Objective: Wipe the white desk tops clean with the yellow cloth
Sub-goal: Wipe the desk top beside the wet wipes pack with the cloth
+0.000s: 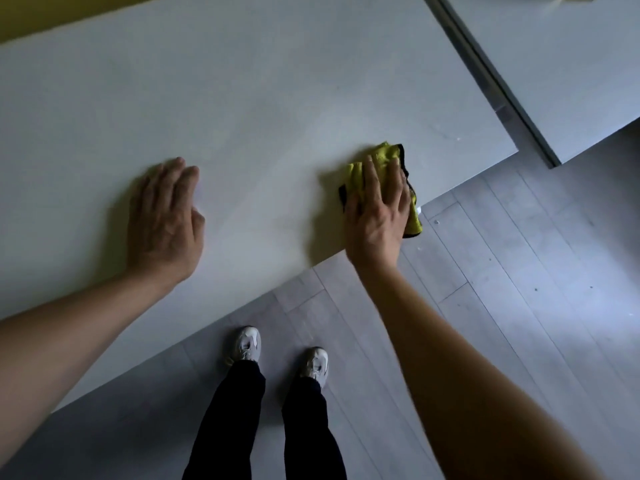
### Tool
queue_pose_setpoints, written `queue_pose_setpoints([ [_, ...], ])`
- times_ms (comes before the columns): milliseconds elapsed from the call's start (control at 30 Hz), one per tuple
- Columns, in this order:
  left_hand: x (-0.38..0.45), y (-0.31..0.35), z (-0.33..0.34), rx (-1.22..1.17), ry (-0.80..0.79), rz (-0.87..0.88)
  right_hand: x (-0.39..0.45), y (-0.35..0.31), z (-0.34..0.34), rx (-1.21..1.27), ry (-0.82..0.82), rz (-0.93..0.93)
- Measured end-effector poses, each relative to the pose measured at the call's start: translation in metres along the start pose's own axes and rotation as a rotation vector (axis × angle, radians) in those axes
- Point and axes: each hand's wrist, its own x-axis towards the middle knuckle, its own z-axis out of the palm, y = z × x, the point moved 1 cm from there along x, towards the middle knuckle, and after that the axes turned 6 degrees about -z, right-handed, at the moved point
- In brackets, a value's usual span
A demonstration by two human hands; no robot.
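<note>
A large white desk top fills the upper left of the view. The yellow cloth, crumpled and edged in black, lies near the desk's front edge toward its right corner. My right hand lies flat on top of the cloth, fingers spread, pressing it to the surface. My left hand rests palm down on the bare desk, further left, holding nothing. A second white desk top stands at the upper right, apart from the first.
A dark gap with a metal rail separates the two desks. Grey plank floor lies below and right. My legs and white shoes stand close to the desk's front edge. A yellow surface shows at the top left.
</note>
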Motion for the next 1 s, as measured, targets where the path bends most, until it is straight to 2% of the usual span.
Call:
queue_pose_setpoints([
  [67, 0.0, 0.009, -0.001, 0.001, 0.014, -0.078, -0.014, -0.016, 0.002, 0.036, 0.006, 0.028],
  [100, 0.001, 0.016, -0.001, -0.009, 0.023, -0.109, -0.027, -0.028, 0.005, 0.076, -0.013, -0.017],
  [233, 0.019, 0.057, 0.009, -0.091, 0.026, -0.105, -0.071, -0.062, 0.012, 0.213, -0.212, -0.485],
  [333, 0.04, 0.09, 0.022, -0.107, 0.025, -0.087, -0.049, -0.039, 0.01, 0.218, -0.219, -0.565],
  [400, 0.059, 0.112, 0.03, -0.106, 0.044, -0.076, -0.013, -0.004, 0.007, 0.18, -0.173, -0.486],
  [533, 0.093, 0.153, 0.047, -0.1, 0.005, -0.057, 0.085, 0.096, -0.017, 0.074, -0.024, -0.172],
  [633, 0.097, 0.158, 0.055, -0.06, 0.033, -0.057, 0.143, 0.161, -0.038, 0.027, 0.013, 0.043],
  [700, 0.095, 0.156, 0.056, -0.047, 0.04, -0.048, 0.154, 0.175, -0.043, 0.042, 0.039, 0.163],
  [767, 0.096, 0.157, 0.056, -0.052, 0.04, -0.056, 0.148, 0.163, -0.041, 0.015, 0.058, 0.199],
  [867, 0.096, 0.159, 0.056, -0.052, 0.038, -0.06, 0.109, 0.117, -0.027, 0.05, 0.03, 0.017],
  [1000, 0.098, 0.16, 0.052, -0.061, 0.032, -0.057, 0.031, 0.044, -0.007, 0.175, -0.184, -0.391],
])
